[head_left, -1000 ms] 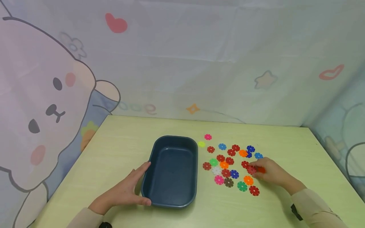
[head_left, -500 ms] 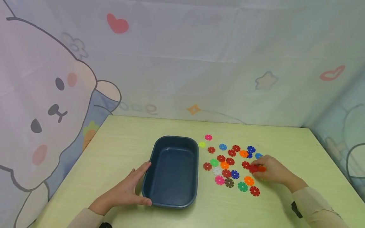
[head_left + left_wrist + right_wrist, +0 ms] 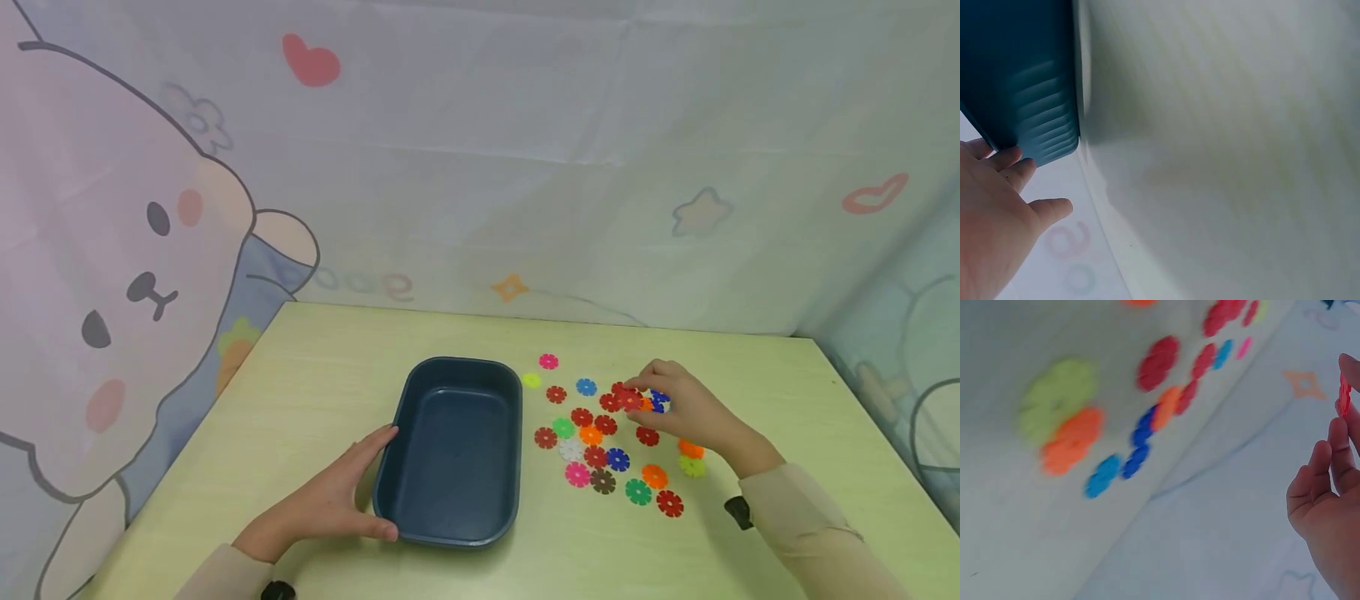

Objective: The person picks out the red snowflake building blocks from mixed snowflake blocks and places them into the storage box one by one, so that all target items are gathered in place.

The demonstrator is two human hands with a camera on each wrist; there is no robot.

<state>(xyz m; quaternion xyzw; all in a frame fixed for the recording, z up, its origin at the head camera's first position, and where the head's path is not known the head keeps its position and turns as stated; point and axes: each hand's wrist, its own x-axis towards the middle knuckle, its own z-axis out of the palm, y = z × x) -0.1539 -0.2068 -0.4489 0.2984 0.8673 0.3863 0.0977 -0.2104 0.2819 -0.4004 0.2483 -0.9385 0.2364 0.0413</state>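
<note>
My right hand [image 3: 693, 410] pinches a red notched plastic disc [image 3: 1345, 394] between thumb and fingertips, raised over the upper right of the scattered discs. Below it, an orange disc and blue discs [image 3: 660, 396] are partly covered by the hand and the held disc. My left hand [image 3: 322, 502] rests against the left side of a dark blue rectangular tray [image 3: 450, 467], fingers straight along the wall and thumb near the front corner. In the left wrist view, its fingertips touch the tray's ribbed outer side [image 3: 1047, 119].
Several notched discs lie flat right of the tray, among them a white one [image 3: 571, 450], a brown one [image 3: 603, 481] and a green one [image 3: 638, 492]. An orange disc overlaps a yellow-green disc [image 3: 693, 467] under the right wrist. A printed cloth [image 3: 480, 167] hangs behind the table.
My right hand has lifted a red disc from beside the orange and yellow-green discs and moved up and left with it, uncovering those two. The left hand and tray stay in place.
</note>
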